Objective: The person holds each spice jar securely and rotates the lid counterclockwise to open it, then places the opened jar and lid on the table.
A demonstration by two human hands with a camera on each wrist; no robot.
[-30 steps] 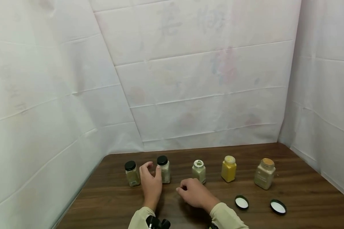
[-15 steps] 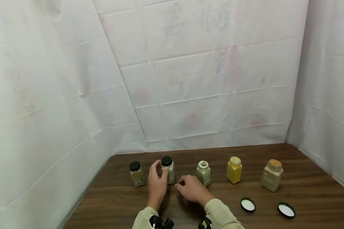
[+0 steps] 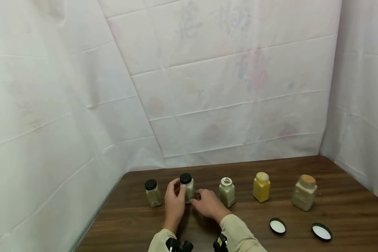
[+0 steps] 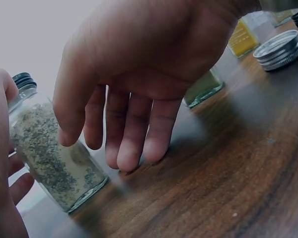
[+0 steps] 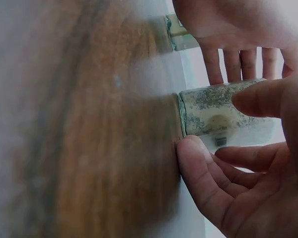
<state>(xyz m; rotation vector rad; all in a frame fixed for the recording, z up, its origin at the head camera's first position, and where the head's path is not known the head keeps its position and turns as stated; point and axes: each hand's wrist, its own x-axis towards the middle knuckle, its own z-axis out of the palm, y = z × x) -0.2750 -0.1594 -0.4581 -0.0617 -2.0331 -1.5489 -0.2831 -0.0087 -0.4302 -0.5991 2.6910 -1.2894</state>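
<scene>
A clear square seasoning jar (image 3: pixel 189 190) with a black lid stands upright on the table, holding pale, dark-flecked contents. The left hand (image 3: pixel 174 201) grips its left side, thumb toward the front and fingers reaching round behind. At its lower right is the right hand (image 3: pixel 209 203), holding nothing, with loosely bent fingers. In the left wrist view, the right hand's thumb overlaps the seasoning jar (image 4: pixel 54 158), while its other fingertips hang close over the table. The right wrist view has that hand's fingers right beside the base of the seasoning jar (image 5: pixel 208 119).
Left of the hands stands a black-lidded jar (image 3: pixel 153 196). To the right are lidless jars: one with pale green contents (image 3: pixel 226 195), a yellow one (image 3: pixel 261 189) and a larger one with an orange top (image 3: pixel 304 196). Two upturned lids (image 3: pixel 277 226) lie in front. White sheeting (image 3: pixel 233 105) surrounds the table.
The left hand has closed in around the seasoning jar. The right hand has moved left, up to its base. The whole head view has shifted slightly, so the jars appear further right.
</scene>
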